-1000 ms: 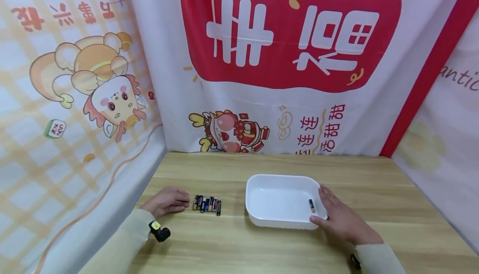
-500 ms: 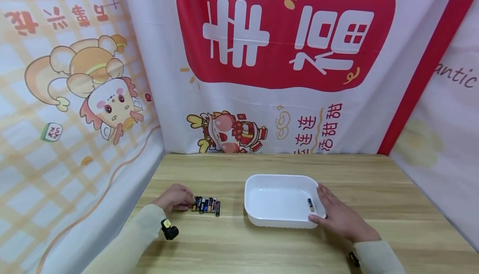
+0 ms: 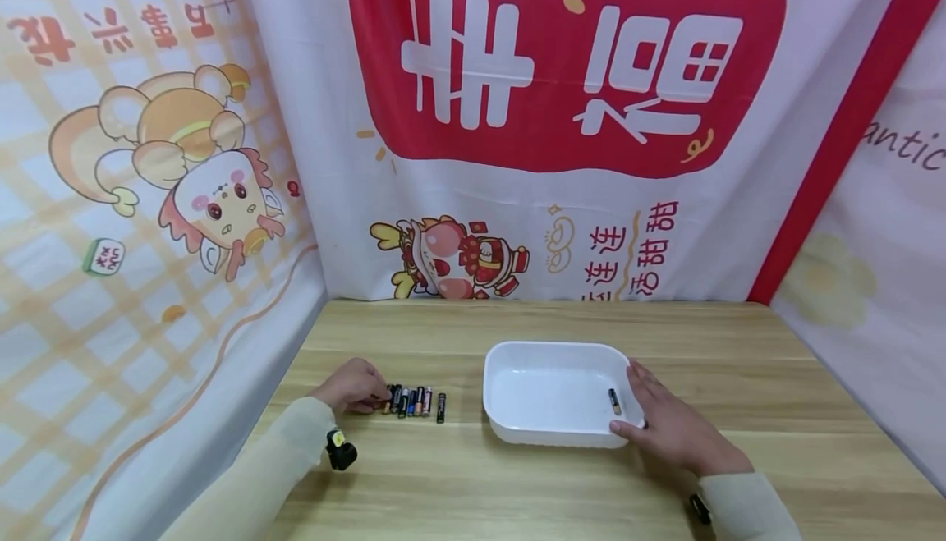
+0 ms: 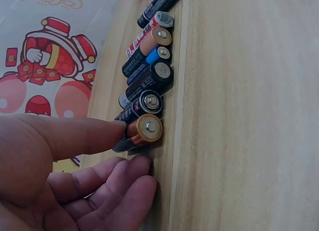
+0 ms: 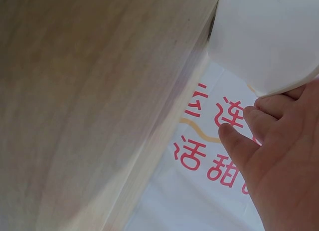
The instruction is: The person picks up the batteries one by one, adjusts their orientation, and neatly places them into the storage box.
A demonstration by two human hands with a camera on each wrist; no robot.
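Note:
My left hand (image 3: 355,385) is at the left end of a row of batteries (image 3: 412,403). In the left wrist view its extended top finger (image 4: 84,135) touches the copper-topped end battery (image 4: 149,128), and the other fingers bend loosely below. Rightmost in the row, a dark battery (image 3: 441,408) lies a little apart from the others. A white plastic basin (image 3: 510,433) stands to the right, with one battery (image 3: 614,401) inside near its right wall. My right hand (image 3: 676,430) grips the basin's right end, thumb over the rim and fingers along the outer wall.
The wooden table (image 3: 458,492) ends at a white printed cloth (image 3: 562,229) behind, with another patterned cloth (image 3: 170,303) along the left. A small black wrist camera (image 3: 342,451) sits on the left sleeve.
My left hand has moved right to the end battery. The rightmost battery has slid right, and a gap now separates it from the row. My right hand stays on the basin.

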